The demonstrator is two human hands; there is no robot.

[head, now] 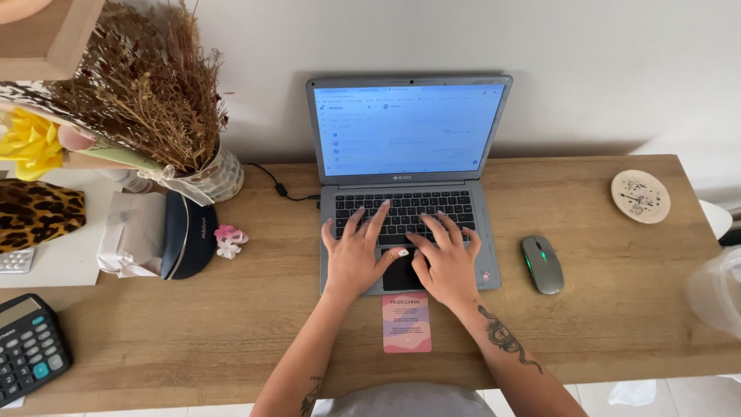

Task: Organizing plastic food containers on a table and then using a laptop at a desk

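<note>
Wooden worktop (231, 324) against a white wall, open laptop (405, 177) at centre. Left hand (353, 255) and right hand (448, 262) rest on its keyboard, fingers spread, gripping nothing. Pink card (407, 323) just below laptop, grey mouse (542, 264) to its right, calculator (29, 347) far left.

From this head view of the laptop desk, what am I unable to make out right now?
Head view:
- Laptop trackpad and lower keys: covered by the left hand and right hand.
- Laptop screen content: too small and washed out.
- Calculator: cut off by the left and bottom edges.
- Translucent container: cut off by the right edge.
- Cable far end: hidden behind the vase.
</note>
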